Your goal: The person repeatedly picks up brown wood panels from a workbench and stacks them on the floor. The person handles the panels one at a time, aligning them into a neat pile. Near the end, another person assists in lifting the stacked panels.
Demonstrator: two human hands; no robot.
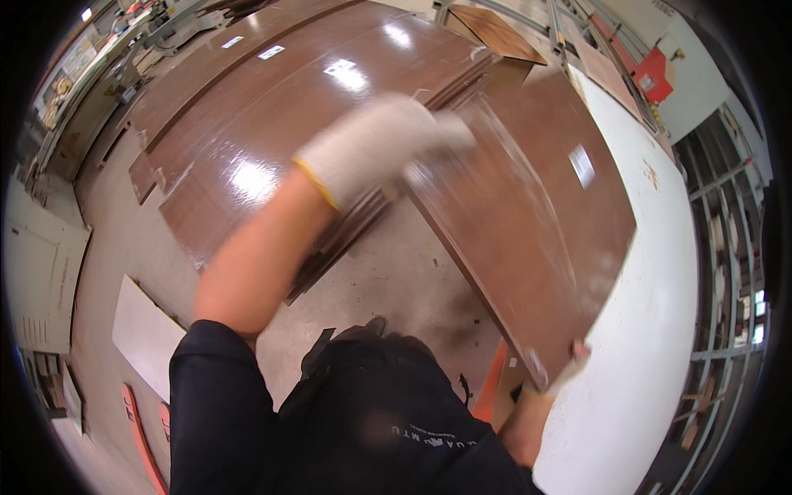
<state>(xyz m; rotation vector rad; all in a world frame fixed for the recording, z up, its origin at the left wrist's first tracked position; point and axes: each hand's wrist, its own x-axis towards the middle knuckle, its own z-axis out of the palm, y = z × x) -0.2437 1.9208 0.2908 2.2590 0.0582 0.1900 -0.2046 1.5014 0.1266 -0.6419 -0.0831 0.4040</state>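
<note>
A brown panel [528, 214] is held between the two hands over the edge of a white table [660, 330]. The left hand [375, 148], in a white glove with a yellow cuff, is closed over the panel's far left corner; it is blurred, so the fingers cannot be told apart, but the glove is wrapped on the edge. The right hand [569, 363], also gloved, is clamped on the near corner, low at the table's edge, with only part of it seen past the panel.

The panel's long axis runs from the near corner at the right hand up and away toward the far right, along the table's edge. Its left long edge, thin and seen almost edge-on, runs between the two grips; its glossy face is turned up and to the right, with a small white label [582, 165] near the far end. The panel is tilted: the left edge looks raised off the table, the right part lies over the white top, though whether it touches there cannot be told.

The bulk of the panel lies to the right of and beyond both grips. A stack of like panels [272, 107] lies on the floor to the left, just beside the left hand, well apart from the right
</note>
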